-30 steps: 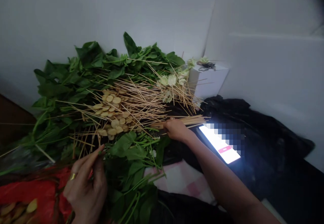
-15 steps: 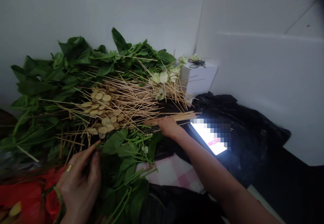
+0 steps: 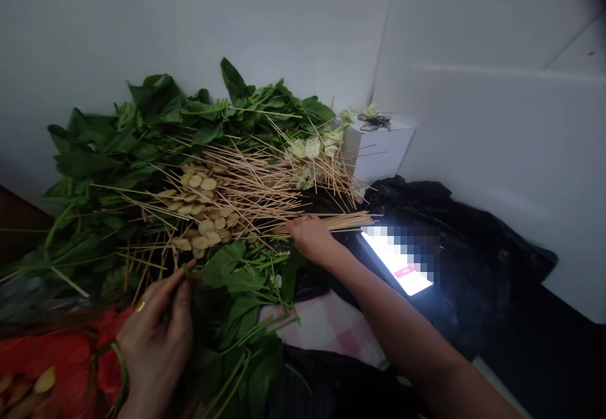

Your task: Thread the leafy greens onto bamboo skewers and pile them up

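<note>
A heap of spinach-like leafy greens lies against the wall, with many thin bamboo skewers laid across it. Some skewers carry round tan slices, and others carry pale green leaf pieces. My right hand grips the near ends of a bundle of loose skewers. At the lower left, my left hand, with a ring on one finger, pinches a green stem between thumb and fingertips at the edge of the greens.
A white box with a dark cable on top stands in the corner. A black plastic bag and a glowing phone lie to the right. Below are a pink checked cloth and a red bag holding tan slices.
The whole view has shifted slightly as my head moved. My left hand now pinches the green stem more clearly, and my right hand stays on the skewer bundle.
</note>
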`<state>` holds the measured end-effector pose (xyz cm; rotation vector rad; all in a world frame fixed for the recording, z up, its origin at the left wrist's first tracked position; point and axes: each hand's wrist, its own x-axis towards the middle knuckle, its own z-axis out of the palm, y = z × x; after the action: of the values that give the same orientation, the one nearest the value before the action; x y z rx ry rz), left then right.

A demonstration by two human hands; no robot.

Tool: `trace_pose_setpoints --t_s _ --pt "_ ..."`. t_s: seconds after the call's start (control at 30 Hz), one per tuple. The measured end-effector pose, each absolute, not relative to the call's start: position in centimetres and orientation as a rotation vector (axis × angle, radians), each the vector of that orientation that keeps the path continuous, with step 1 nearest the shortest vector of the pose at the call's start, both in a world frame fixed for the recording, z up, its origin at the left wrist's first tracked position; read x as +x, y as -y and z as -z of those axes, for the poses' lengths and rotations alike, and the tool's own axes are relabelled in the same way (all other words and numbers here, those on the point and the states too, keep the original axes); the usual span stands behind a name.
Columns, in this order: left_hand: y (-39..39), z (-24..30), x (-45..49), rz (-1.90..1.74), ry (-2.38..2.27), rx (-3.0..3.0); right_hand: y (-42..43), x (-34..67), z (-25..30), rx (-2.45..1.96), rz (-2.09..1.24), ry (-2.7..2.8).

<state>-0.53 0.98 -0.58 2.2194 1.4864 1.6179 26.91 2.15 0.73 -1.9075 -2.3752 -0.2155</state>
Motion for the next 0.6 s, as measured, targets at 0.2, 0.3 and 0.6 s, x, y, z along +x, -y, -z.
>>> trace_pose_setpoints --t_s 0.2,0.3,0.6 --pt "-1.1 0.6 -0.4 -1.480 -1.473 1.814 -1.8 25.3 -0.5 -1.742 0.176 2.484" --pt "-1.4 0.9 -0.5 -1.466 -1.444 1.861 -1.7 24.8 -0.2 -1.711 0.171 2.510" --pt "-1.7 1.7 -0.4 -1.447 -1.384 2.010 -1.0 23.3 -0.6 -1.470 0.369 2.486"
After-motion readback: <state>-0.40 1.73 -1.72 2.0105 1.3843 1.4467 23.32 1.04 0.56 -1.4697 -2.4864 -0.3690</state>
